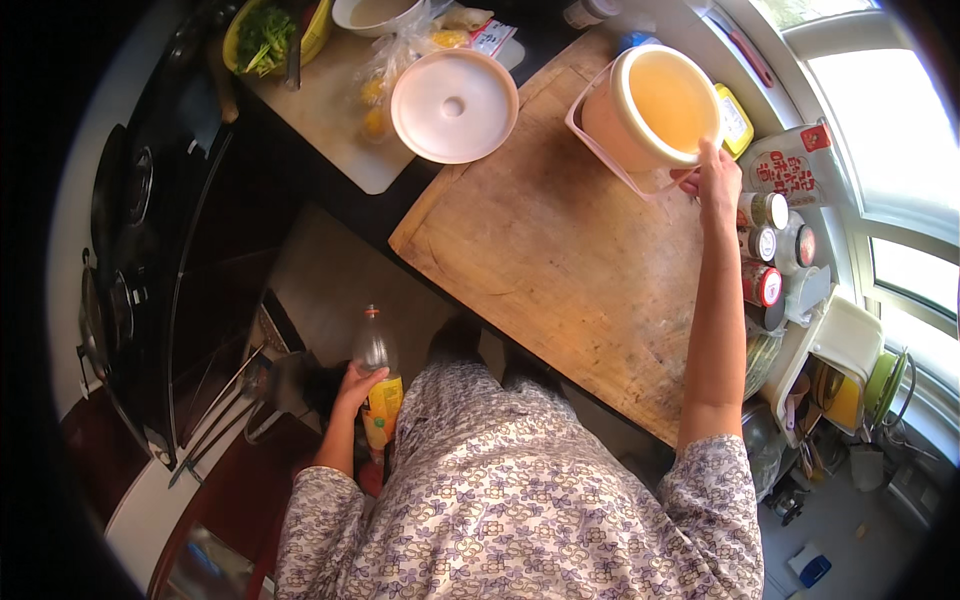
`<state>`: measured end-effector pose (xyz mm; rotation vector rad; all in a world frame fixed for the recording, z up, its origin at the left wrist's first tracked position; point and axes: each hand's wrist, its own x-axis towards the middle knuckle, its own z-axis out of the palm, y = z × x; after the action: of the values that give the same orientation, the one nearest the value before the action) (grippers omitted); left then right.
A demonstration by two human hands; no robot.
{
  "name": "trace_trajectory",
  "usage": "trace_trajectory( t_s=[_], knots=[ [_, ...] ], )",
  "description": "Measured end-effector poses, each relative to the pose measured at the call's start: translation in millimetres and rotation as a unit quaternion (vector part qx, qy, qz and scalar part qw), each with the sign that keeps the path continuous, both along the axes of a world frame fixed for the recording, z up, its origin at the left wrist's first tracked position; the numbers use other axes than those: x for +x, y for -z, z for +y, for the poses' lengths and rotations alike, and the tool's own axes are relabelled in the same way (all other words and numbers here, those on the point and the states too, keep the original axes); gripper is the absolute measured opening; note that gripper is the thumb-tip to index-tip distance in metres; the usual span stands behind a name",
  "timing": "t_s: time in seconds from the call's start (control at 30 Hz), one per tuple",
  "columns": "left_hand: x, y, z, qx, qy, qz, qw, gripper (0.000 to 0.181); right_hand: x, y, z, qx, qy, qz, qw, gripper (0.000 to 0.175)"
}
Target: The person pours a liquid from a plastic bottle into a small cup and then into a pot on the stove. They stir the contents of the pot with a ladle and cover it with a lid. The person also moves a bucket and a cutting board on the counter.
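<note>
My right hand (pixel 720 180) grips the near right rim of a round plastic bucket (pixel 600 127) with a thick cream rim. The bucket stands on the wooden board at the far side, and its inside looks orange. A pale pink band curves below its near side; whether this is the handle, I cannot tell. Down at my left side, my left hand (pixel 360 386) is wrapped around a clear plastic bottle (pixel 382 409) with a yellow-orange label and an orange-red cap. The bottle is roughly upright, its lower end partly hidden. A round pale pink lid (pixel 454 112) lies left of the bucket.
A large wooden board (pixel 555 277) covers the counter. Left of it are a white cutting board (pixel 330 127), a plastic bag with yellow items (pixel 375 90) and a yellow basket of greens (pixel 262 41). Several jars (pixel 761 244) line the window side, near a dish rack (pixel 840 322).
</note>
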<state>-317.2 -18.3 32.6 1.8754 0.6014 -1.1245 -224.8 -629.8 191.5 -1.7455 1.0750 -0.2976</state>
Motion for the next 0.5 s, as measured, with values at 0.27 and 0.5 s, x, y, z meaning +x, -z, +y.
trace_trajectory(
  t_s=[0.27, 0.5],
  knots=[
    [-49, 35, 50, 0.005, -0.068, -0.01, 0.998, 0.077, -97, 146, 48, -0.305, -0.108, 0.109, 0.94, 0.058],
    [-53, -2, 49, 0.032, -0.073, -0.006, 0.997, 0.076, -26, 105, 248, -0.386, -0.445, 0.083, 0.804, 0.071]
  ],
)
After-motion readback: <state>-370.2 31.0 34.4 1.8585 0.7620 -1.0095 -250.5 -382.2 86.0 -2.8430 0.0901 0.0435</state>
